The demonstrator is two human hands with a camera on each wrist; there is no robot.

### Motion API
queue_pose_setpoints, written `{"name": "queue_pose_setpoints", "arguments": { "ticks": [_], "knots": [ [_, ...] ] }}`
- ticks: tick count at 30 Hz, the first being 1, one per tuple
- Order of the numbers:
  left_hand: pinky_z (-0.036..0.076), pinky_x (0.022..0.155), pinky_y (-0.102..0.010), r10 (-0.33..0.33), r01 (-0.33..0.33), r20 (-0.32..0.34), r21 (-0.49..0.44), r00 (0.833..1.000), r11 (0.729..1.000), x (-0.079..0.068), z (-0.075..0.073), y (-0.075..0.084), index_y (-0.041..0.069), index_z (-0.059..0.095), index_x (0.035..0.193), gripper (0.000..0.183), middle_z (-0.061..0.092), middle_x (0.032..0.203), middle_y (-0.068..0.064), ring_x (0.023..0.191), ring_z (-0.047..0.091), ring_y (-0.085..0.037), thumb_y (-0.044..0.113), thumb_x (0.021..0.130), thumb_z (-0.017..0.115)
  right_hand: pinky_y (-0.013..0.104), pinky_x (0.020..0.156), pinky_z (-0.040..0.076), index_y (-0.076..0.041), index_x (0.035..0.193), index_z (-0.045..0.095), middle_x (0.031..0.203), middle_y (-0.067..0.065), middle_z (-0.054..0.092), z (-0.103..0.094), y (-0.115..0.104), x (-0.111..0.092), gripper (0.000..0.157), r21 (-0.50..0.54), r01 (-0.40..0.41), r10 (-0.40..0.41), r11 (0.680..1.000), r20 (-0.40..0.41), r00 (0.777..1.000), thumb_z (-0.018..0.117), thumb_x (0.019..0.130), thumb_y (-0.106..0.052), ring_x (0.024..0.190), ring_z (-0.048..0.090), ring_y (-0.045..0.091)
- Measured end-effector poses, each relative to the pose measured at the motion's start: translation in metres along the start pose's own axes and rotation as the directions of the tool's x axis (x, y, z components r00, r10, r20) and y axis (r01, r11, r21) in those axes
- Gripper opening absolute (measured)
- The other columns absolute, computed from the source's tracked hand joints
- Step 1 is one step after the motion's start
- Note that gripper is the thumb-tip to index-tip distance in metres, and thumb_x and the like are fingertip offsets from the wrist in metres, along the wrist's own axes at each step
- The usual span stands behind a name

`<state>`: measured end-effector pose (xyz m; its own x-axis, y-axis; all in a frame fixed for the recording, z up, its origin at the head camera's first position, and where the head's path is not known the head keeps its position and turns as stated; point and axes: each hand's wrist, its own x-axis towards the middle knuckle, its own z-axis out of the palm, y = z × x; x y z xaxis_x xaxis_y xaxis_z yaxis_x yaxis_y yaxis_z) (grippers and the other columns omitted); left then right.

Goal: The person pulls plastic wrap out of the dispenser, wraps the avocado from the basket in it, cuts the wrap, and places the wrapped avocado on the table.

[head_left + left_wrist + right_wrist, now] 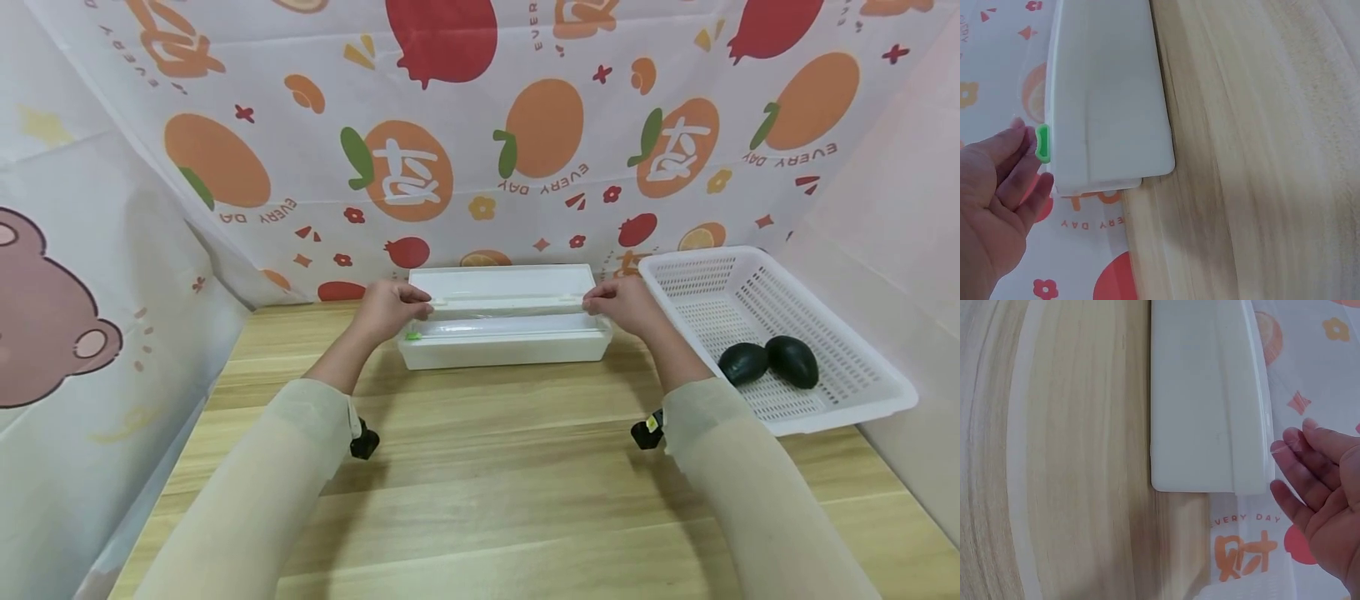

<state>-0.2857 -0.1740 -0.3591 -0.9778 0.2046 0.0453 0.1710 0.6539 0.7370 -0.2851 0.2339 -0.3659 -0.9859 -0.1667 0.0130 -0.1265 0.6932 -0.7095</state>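
Note:
A long white cling film dispenser (504, 353) lies across the back of the table with its lid (501, 278) raised. Clear cling film (517, 313) stretches over its opening between the two hands. My left hand (390, 308) pinches the film at the left end, thumb against fingertips. The right hand (624, 302) pinches it at the right end; in the right wrist view a thin strip of cling film (1284, 447) shows at the fingertips. A green slider (1042, 144) sits on the dispenser's edge, beside the left fingers in the left wrist view.
At the right stands a white plastic basket (847, 404) holding two dark green avocados (792, 362). A fruit-printed cloth (480, 167) hangs right behind the dispenser. The wooden table (517, 475) extends in front, between both sleeved forearms.

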Motion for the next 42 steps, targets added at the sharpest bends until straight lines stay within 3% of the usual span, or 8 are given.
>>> {"name": "queue_pose_setpoints", "arguments": {
  "ticks": [4,11,14,20,23,31,42],
  "knots": [
    [0.056,0.087,-0.035,0.001,-0.003,-0.03,-0.044,1.0,0.999,0.0,-0.001,0.001,0.006,0.077,0.102,0.017,0.074,0.098,-0.01,0.088,0.073,-0.021,0.015,0.089,0.074,0.031,0.081,0.055,-0.008,0.106,0.075,0.1,0.009,0.072,-0.002,-0.001,0.0,0.021,0.055,0.001,0.001,0.998,-0.024,1.0,0.07,0.093,-0.023,0.091,0.066,0.02],
    [0.056,0.068,-0.027,-0.034,0.029,-0.068,-0.083,0.997,0.996,-0.003,-0.001,0.01,0.008,0.076,0.102,0.017,0.073,0.094,-0.01,0.092,0.068,-0.029,0.021,0.091,0.071,0.029,0.079,0.053,-0.009,0.105,0.075,0.1,0.008,0.073,-0.005,-0.004,-0.002,0.02,0.059,-0.009,0.013,0.998,-0.058,0.998,0.068,0.094,-0.024,0.092,0.064,0.02],
    [0.059,0.066,-0.029,-0.069,0.061,-0.038,-0.17,0.997,0.984,-0.005,-0.001,0.016,0.003,0.071,0.108,0.023,0.069,0.101,-0.013,0.098,0.066,-0.034,0.02,0.094,0.068,0.028,0.077,0.053,-0.01,0.102,0.076,0.099,0.008,0.073,-0.006,-0.006,-0.003,0.016,0.067,0.0,0.005,0.998,-0.072,0.997,0.068,0.094,-0.022,0.091,0.064,0.02],
    [0.06,0.071,-0.04,-0.107,0.129,0.082,-0.335,0.991,0.933,-0.006,0.005,0.024,-0.004,0.054,0.12,0.028,0.056,0.115,-0.019,0.112,0.058,-0.035,0.017,0.101,0.057,0.03,0.078,0.054,-0.01,0.103,0.076,0.098,0.007,0.072,-0.007,-0.009,-0.004,0.018,0.072,0.012,-0.008,0.997,-0.064,0.998,0.069,0.093,-0.023,0.09,0.064,0.021],
    [0.06,0.071,-0.043,-0.108,0.138,0.107,-0.34,0.988,0.93,-0.007,0.006,0.024,-0.003,0.05,0.119,0.026,0.054,0.118,-0.023,0.113,0.058,-0.035,0.016,0.102,0.053,0.033,0.079,0.053,-0.01,0.104,0.075,0.099,0.008,0.072,-0.008,-0.01,-0.006,0.019,0.065,0.017,-0.013,0.998,-0.061,0.998,0.07,0.093,-0.025,0.09,0.065,0.022],
    [0.06,0.072,-0.043,-0.107,0.135,0.116,-0.274,0.987,0.952,-0.008,0.0,0.024,-0.004,0.05,0.121,0.03,0.056,0.123,-0.025,0.114,0.06,-0.036,0.019,0.103,0.053,0.038,0.083,0.052,-0.01,0.103,0.075,0.097,0.009,0.073,-0.014,-0.012,-0.01,0.02,0.061,0.024,-0.02,0.998,-0.056,0.998,0.07,0.093,-0.025,0.093,0.069,0.027],
    [0.06,0.07,-0.036,-0.09,0.09,0.01,-0.235,0.996,0.968,-0.009,-0.011,0.027,0.003,0.06,0.114,0.024,0.067,0.117,-0.024,0.105,0.069,-0.032,0.022,0.1,0.059,0.042,0.089,0.056,-0.004,0.109,0.072,0.102,0.012,0.072,-0.023,-0.021,-0.008,0.023,0.114,0.014,-0.009,0.993,-0.052,0.999,0.07,0.093,-0.021,0.097,0.069,0.032]
  ]
}}
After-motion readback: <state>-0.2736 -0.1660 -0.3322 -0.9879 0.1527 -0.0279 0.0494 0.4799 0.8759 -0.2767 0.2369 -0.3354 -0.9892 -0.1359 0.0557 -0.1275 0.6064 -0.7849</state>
